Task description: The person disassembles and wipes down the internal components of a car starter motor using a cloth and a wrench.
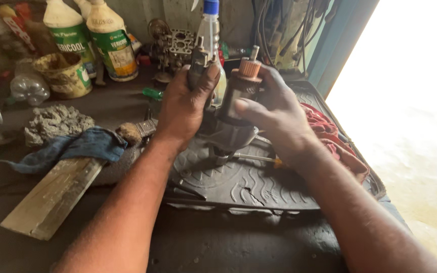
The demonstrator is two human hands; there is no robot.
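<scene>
Starter motor (231, 119): dark, greasy housing, copper-coloured pinion gear (250, 68) on top.

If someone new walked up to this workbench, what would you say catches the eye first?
Most striking is the dark, greasy motor-like part held upright at the centre, the left hand and right hand wrapped around it above a black ribbed rubber mat. Next come the two white jugs with green labels at the back left, and the blue rag draped over a wooden plank on the left.
</scene>
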